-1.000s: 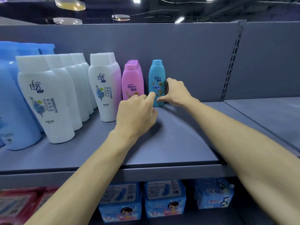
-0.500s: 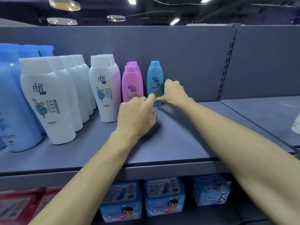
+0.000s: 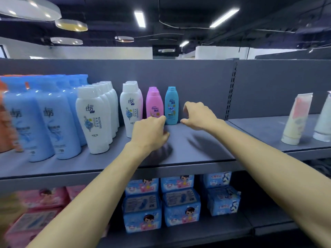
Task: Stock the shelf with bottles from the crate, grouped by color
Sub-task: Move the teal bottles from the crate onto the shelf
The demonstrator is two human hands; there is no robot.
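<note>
A small teal bottle (image 3: 171, 105) stands upright at the back of the grey shelf (image 3: 188, 151), just right of a row of pink bottles (image 3: 154, 104). My right hand (image 3: 198, 115) hovers a little to the right of the teal bottle, fingers loosely curled and holding nothing. My left hand (image 3: 149, 134) is in front of the pink bottles with curled fingers, its fingertip close to the teal bottle's base; it holds nothing. White bottles (image 3: 93, 117) and larger blue bottles (image 3: 39, 120) fill the shelf's left part. No crate is in view.
On the neighbouring shelf section to the right stand pale tubes (image 3: 296, 119). Below, the lower shelf carries blue packs (image 3: 179, 199) and pink packs (image 3: 44, 199). An orange item (image 3: 7, 126) shows blurred at the far left edge. The shelf's back panel rises behind the bottles.
Both hands have come off the teal bottle, the right one drawing away to the right. The camera has pulled back and tilted, showing more shelf and ceiling.
</note>
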